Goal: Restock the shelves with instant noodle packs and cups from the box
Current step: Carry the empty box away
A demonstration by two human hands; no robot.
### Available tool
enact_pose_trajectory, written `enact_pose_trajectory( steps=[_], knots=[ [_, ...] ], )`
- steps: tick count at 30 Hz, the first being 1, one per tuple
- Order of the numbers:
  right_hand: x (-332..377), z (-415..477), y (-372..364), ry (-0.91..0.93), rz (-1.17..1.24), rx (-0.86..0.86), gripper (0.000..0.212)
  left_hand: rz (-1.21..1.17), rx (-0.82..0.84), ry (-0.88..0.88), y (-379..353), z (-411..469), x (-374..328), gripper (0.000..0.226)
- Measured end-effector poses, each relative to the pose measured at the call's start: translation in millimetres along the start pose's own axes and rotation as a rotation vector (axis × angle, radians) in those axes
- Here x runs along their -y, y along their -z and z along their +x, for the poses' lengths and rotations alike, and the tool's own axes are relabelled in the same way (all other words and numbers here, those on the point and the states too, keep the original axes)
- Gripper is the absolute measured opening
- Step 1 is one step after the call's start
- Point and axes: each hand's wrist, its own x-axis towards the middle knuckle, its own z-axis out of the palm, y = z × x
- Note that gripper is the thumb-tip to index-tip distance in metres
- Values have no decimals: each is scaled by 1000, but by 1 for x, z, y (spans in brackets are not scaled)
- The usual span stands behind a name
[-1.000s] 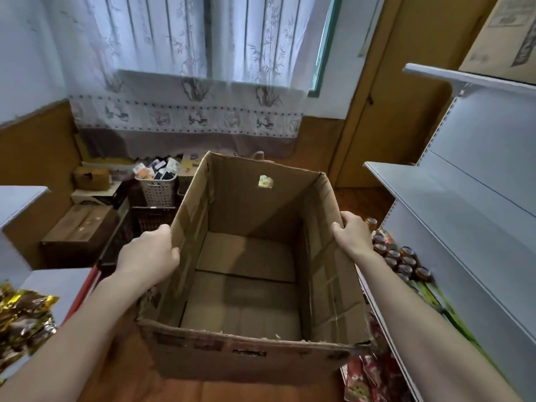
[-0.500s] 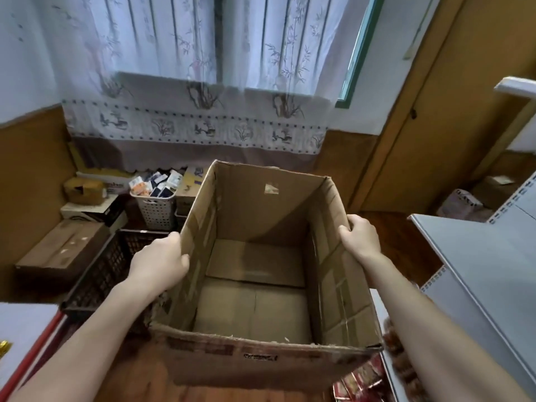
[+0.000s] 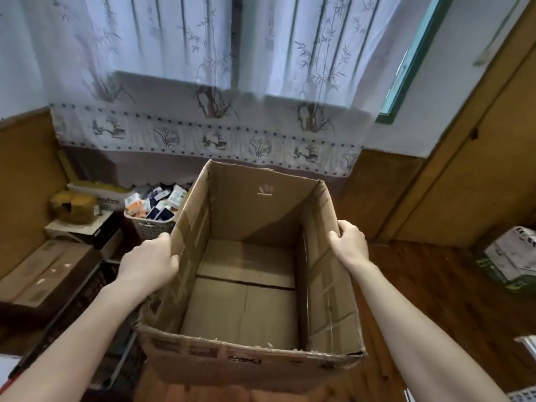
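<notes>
**One open box held by two hands, head view**

Head view: one cardboard box (image 3: 240,309) is held up in the middle of the frame, above a wooden floor (image 3: 435,291) and in front of a curtain (image 3: 203,82). Its top is open and its inner floor is exposed, with flap seams crossing it. The box's underside and the outer faces of its side walls are hidden, and the print on the near wall is too small to be read.

Two hands are seen. The left hand (image 3: 148,262) is clamped on the top rim of the left wall. Its fingers are curled against the cardboard, and their tips are partly hidden by the edge. The right hand (image 3: 349,245) is clamped on the rim of the right wall, with the fingers folded over the outside and the thumb on the edge. Both forearms are cut off at the bottom of the frame.

At the left, one white basket (image 3: 148,227) is partly covered by the box. The small packets (image 3: 162,201) in it cannot be counted. One black crate (image 3: 95,285) is largely hidden behind the left forearm. Three cartons (image 3: 43,274) are made out beside it. At the right edge, one wrapped package (image 3: 513,256) is cut off.
</notes>
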Motion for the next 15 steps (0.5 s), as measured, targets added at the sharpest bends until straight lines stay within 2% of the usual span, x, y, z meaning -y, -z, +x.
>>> enact_pose_trajectory(
  steps=[9,15],
  knots=[
    [36,180,-72,-7,26,27,35,5,-21,33,-16,187,-19,22],
    [60,310,-142,36,62,99,38,-21,-5,133,-42,305,-23,25]
  ],
)
